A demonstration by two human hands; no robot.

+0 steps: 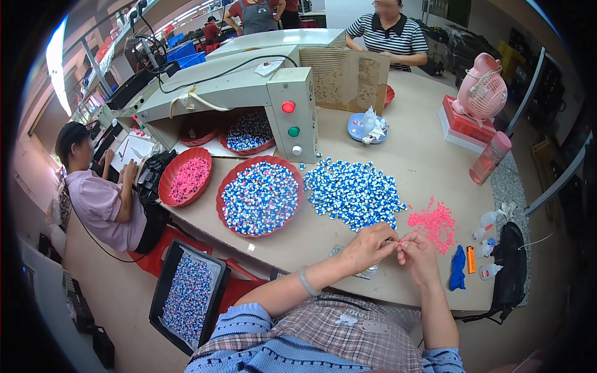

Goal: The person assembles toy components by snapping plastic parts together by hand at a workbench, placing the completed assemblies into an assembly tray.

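My left hand (pixel 368 248) and my right hand (pixel 420 258) meet fingertip to fingertip above the near table edge. A tiny pink piece (pixel 400 244) shows in the pinch of my right thumb and forefinger. My left fingers are pinched beside it; what they hold is too small and covered to make out. Just beyond my hands spreads a heap of small blue-and-white pieces (pixel 354 194). To its right lies a scatter of small pink pieces (pixel 436 224). Under my left wrist a small shiny object (pixel 369 272) is partly hidden.
Left stand a red bowl (pixel 301 193) of mixed pieces and a red bowl (pixel 163 186) of pink ones, before a machine (pixel 292 87). A black tray (pixel 155 311) sits lower left. Right are a blue cloth (pixel 458 268), orange lighter (pixel 471 260), small bottles, pink fan (pixel 482 87) and drink bottle (pixel 490 158).
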